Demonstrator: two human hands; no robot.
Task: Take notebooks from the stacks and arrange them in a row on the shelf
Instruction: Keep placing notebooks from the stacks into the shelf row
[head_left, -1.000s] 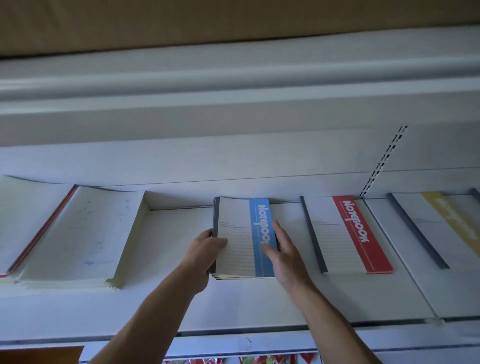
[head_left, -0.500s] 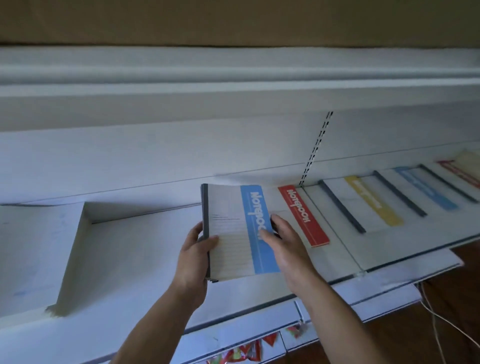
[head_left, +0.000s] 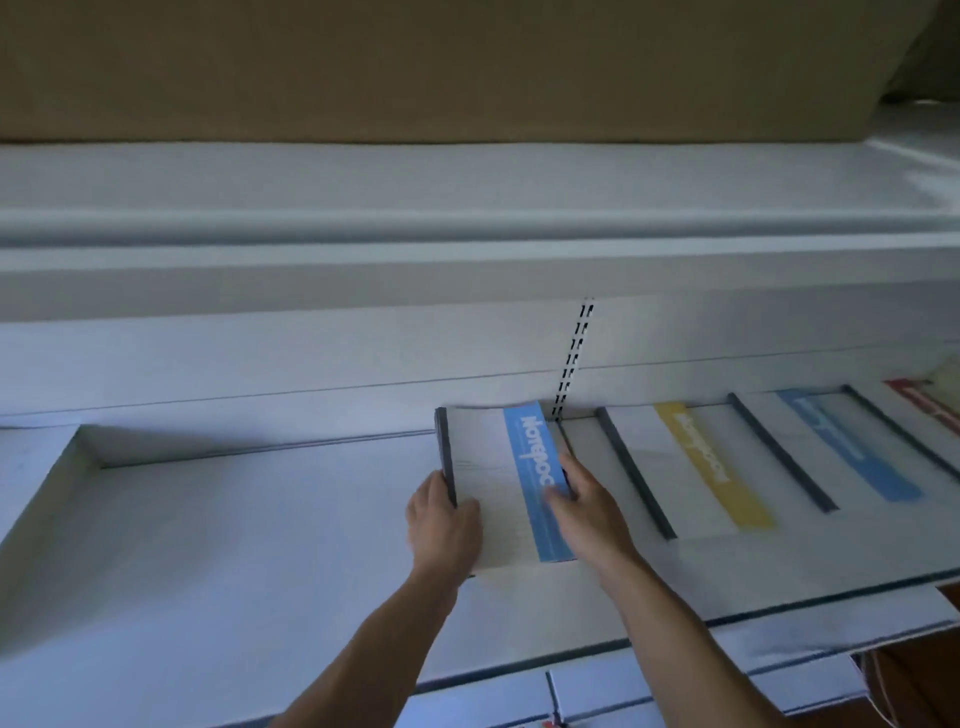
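Both hands are holding a white notebook with a blue stripe and a dark spine (head_left: 493, 488) at the centre of the frame, low over the white shelf (head_left: 260, 545). Whether it is touching the board cannot be told. The left hand (head_left: 441, 530) is gripping the spine edge with its thumb on the cover. The right hand (head_left: 592, 519) is gripping the opposite, striped edge.

The task is looking partly done. To the right, three notebooks are lying flat in a row: a white notebook with a yellow stripe (head_left: 691, 467) just beside the held one, a second blue-striped white notebook (head_left: 841, 452), and a red-striped notebook (head_left: 919, 405) cut off at the upper right edge. The held one, making four, is going in at the row's left end.

One pale stack (head_left: 31, 467) is showing at the left edge. The bare shelf between it and the hands is waiting to be filled.
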